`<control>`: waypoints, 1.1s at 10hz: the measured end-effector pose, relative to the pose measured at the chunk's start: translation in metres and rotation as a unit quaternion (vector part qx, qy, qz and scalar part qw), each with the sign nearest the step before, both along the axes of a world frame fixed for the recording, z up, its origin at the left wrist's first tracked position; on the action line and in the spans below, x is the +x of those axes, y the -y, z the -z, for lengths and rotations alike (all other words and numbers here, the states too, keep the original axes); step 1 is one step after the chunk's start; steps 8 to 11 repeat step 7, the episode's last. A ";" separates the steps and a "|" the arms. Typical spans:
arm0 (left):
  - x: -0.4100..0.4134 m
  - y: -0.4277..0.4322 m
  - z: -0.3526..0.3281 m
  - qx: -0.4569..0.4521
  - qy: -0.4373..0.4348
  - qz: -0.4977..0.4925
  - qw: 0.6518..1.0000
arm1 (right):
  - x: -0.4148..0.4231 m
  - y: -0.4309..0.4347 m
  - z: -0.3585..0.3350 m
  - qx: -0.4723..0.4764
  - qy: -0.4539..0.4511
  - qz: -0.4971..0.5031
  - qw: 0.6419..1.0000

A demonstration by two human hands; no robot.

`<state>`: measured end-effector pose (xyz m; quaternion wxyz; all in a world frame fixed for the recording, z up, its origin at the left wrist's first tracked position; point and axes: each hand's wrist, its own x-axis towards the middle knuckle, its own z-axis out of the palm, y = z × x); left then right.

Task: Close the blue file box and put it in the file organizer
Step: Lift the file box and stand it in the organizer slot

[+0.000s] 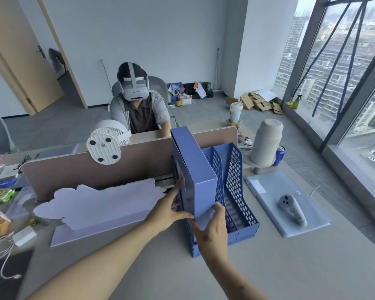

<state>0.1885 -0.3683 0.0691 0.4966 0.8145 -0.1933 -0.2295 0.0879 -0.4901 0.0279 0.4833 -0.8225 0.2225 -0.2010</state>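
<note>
The blue file box (195, 167) stands upright and closed in the leftmost slot of the blue mesh file organizer (236, 191) at the middle of the desk. My left hand (168, 210) presses flat against the box's left side near its lower front corner. My right hand (212, 230) grips the box's front bottom edge, thumb up along its narrow spine. Both hands hold the box. The organizer's two right slots show nothing inside.
A brown desk divider (95, 167) with a white fan (105, 144) on it runs behind the organizer. A person in a headset sits beyond it. To the right lie a grey controller (292, 208) on a pale pad (288, 202), a beige jug (266, 146) and a blue can (278, 155).
</note>
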 end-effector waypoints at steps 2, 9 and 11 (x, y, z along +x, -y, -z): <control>-0.014 -0.004 0.025 0.045 0.002 -0.002 0.999 | -0.007 -0.002 0.028 0.018 -0.027 -0.023 0.999; -0.049 -0.030 -0.009 0.057 0.011 -0.010 0.998 | -0.004 0.059 -0.065 -0.001 -0.061 -0.134 0.989; -0.049 -0.030 -0.009 0.057 0.011 -0.010 0.998 | -0.004 0.059 -0.065 -0.001 -0.061 -0.134 0.989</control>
